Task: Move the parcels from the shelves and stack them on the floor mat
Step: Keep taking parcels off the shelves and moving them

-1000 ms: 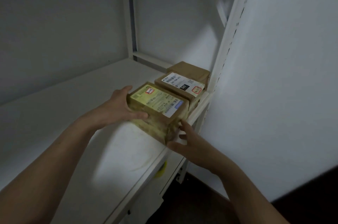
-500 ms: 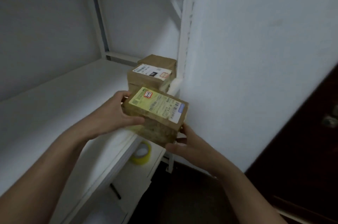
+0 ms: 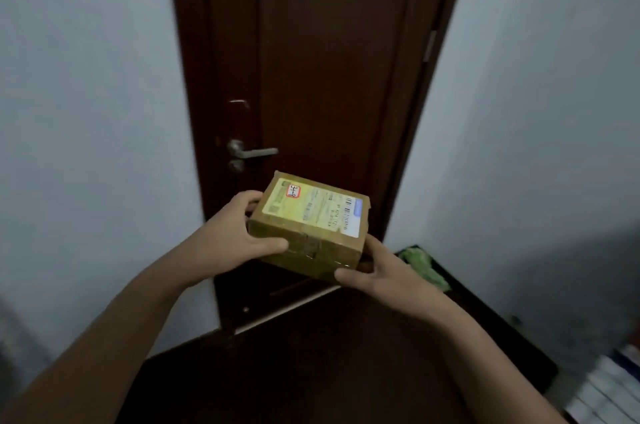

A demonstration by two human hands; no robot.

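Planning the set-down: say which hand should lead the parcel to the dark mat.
Right, probably: the right hand holds the parcel by the corner nearest the dark mat; the left hand grips the opposite side.

Roughly "3-1-8", handwritten on the red-edged sticker [image 3: 292, 190] of the parcel [image 3: 311, 245]; yellow label [image 3: 317, 212] print illegible.

Both bare arms are stretched forward from the near edge and converge toward the middle. The left forearm [image 3: 114, 326] is raised from the lower left, the right forearm [image 3: 478, 344] from the lower right. The parcel [image 3: 311, 226] is held between the two hands. The left hand [image 3: 239, 236] is wrapped round its left end, with the thumb laid across the near face and the fingers curled over the far edge. The right hand [image 3: 377, 271] is cupped at the lower right corner, its thumb pressed along the bottom near edge. The right fingers are hidden behind the parcel.
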